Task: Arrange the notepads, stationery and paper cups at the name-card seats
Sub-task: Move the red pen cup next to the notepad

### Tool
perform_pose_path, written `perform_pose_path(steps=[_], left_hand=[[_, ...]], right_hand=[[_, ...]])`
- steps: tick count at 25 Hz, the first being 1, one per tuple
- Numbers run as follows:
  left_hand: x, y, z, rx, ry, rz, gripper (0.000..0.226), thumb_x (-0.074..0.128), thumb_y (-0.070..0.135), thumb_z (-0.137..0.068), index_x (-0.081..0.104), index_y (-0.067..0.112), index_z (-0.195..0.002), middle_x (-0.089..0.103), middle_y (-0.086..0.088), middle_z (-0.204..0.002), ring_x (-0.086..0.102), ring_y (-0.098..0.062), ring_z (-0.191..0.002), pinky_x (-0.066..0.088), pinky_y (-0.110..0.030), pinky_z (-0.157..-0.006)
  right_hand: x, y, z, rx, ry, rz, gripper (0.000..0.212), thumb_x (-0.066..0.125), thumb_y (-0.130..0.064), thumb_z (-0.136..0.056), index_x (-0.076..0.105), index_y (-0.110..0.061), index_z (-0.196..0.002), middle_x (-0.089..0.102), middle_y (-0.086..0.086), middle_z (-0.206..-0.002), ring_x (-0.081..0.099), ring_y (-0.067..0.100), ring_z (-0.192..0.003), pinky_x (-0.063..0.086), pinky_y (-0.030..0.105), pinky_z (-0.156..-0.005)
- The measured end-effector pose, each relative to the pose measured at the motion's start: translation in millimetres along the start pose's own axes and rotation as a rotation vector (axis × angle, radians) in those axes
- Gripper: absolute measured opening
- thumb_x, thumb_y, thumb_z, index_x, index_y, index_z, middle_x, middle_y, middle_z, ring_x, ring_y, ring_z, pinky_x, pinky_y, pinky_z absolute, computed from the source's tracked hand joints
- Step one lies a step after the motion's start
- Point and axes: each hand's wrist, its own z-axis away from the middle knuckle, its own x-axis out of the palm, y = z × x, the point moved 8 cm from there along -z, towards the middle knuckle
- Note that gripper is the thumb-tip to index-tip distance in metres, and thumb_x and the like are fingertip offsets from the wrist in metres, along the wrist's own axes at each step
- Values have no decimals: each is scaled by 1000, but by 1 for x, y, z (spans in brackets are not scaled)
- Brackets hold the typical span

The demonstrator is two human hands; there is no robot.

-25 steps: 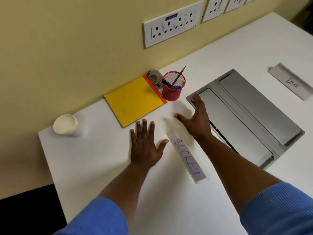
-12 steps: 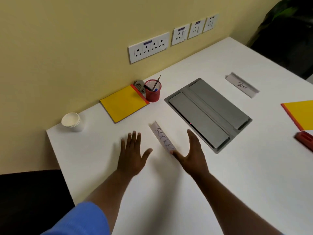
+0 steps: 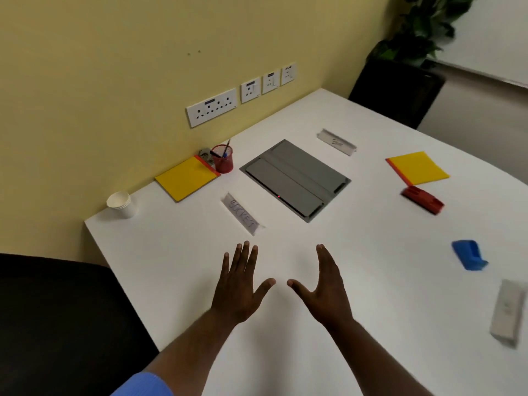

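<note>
**A:** What are our hands doing?

**B:** Our left grip (image 3: 237, 284) and our right grip (image 3: 325, 290) are both let go. The fingers are straight and spread just over the bench (image 3: 343, 252), and they hold nothing.

**A:** Where is the name card?

**B:** The name card (image 3: 241, 214) stands just past our fingertips, but we are not touching it. Behind it, by the wall, lie a yellow notepad (image 3: 187, 178) and a red pen cup (image 3: 223, 158) right beside it. The paper cups (image 3: 120, 204) sit in a stack at the bench corner, well apart from the card.

**A:** How do we do this bit well?

**B:** We think this seat still needs a cup. We should lift our hands high so we don't knock the card. Then we hold the stack down with one hand and pull off one cup with the other.

**A:** What is different from a moment ago?

**B:** Our right grip was right up against the card then. Now both hands have come back toward us. We also see more of the bench now, such as a blue thing (image 3: 468, 254) and a second notepad (image 3: 418, 168) in full.
</note>
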Motion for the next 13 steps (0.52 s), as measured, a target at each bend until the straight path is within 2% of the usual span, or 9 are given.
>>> perform_pose_path(steps=[6,13], left_hand=[[-21,102,84,142,45,45,93,8,81,-95,-1,19,-164,-9,-2,-172,-11,-20,-159,-3,-49,-129],[-25,181,145,279,32,40,93,8,81,-94,-7,21,-164,-15,0,-171,-16,-17,-158,-6,-48,-128]], right_hand=[[-72,25,120,47,82,22,110,58,-81,-80,8,-27,-162,11,-11,-168,7,0,-151,18,38,-126],[-130,49,209,100,175,49,109,58,-80,-81,8,-27,-162,11,-8,-169,8,7,-154,16,41,-126]])
